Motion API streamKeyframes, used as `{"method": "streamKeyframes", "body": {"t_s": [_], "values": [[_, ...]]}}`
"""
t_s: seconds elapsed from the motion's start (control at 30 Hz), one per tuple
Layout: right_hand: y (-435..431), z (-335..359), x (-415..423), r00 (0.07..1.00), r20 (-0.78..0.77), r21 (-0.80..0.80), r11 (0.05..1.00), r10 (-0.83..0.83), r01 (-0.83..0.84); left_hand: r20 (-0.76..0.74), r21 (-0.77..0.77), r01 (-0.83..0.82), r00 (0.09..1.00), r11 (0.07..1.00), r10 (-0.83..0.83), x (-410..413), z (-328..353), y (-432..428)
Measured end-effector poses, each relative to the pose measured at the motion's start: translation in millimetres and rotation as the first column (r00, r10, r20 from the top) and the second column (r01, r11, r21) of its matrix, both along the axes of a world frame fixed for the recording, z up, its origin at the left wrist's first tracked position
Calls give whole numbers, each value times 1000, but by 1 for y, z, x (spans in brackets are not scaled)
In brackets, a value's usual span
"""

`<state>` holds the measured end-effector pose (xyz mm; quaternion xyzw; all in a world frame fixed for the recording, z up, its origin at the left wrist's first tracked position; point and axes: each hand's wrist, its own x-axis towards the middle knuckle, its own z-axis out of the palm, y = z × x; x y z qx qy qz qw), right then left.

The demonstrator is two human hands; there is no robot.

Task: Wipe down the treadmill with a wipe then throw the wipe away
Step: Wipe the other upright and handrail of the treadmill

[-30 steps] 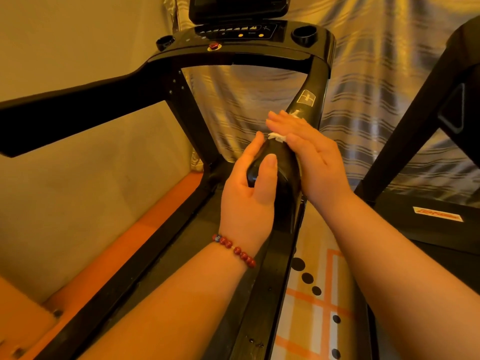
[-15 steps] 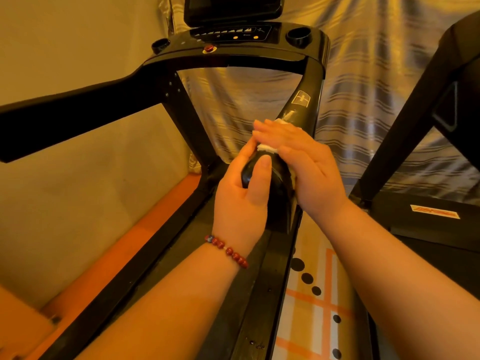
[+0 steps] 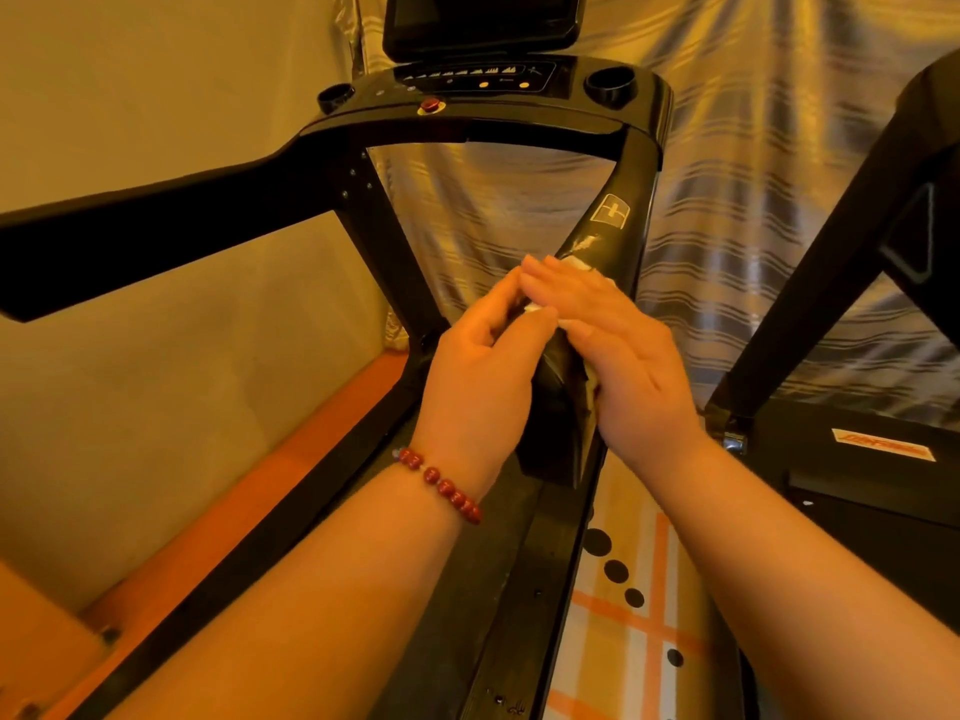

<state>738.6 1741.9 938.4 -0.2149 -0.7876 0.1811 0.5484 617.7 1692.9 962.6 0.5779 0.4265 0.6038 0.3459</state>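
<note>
The black treadmill point(image 3: 467, 127) fills the view, with its console and screen at the top and two long handrails. Its right handrail point(image 3: 608, 236) slopes down to the middle. My right hand point(image 3: 618, 350) lies flat over that rail and presses a white wipe point(image 3: 579, 263) onto it; bits of the wipe show at the fingertips and under the palm. My left hand point(image 3: 483, 371), with a red bead bracelet on the wrist, wraps the rail's left side, its fingertips touching the wipe's edge next to my right hand.
The left handrail point(image 3: 156, 231) juts toward me at the left. A second black machine point(image 3: 852, 314) stands close at the right. A striped curtain point(image 3: 727, 200) hangs behind, a beige wall point(image 3: 156, 381) at the left. Patterned floor mat point(image 3: 639, 605) lies between the machines.
Both hands have slid a little up the right handrail with the wipe. My left fingers have moved from the rail's rounded end up to the wipe's edge.
</note>
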Motion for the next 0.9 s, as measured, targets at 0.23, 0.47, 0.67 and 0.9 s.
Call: {"method": "streamKeyframes", "body": {"t_s": [0.23,0.47,0.67,0.9], "values": [[46,10,9,954,143,75,964,-264,256,31,-61,-73,997,995,75,3,-1,0],[25,9,6,998,50,45,998,-43,41,-14,-9,-97,995,995,97,2,-3,0],[49,9,7,956,133,80,964,-262,254,-14,-29,-108,994,994,108,2,-2,0],[38,10,13,995,87,-24,998,-50,52,0,-16,-89,996,996,89,1,-2,-1]]}}
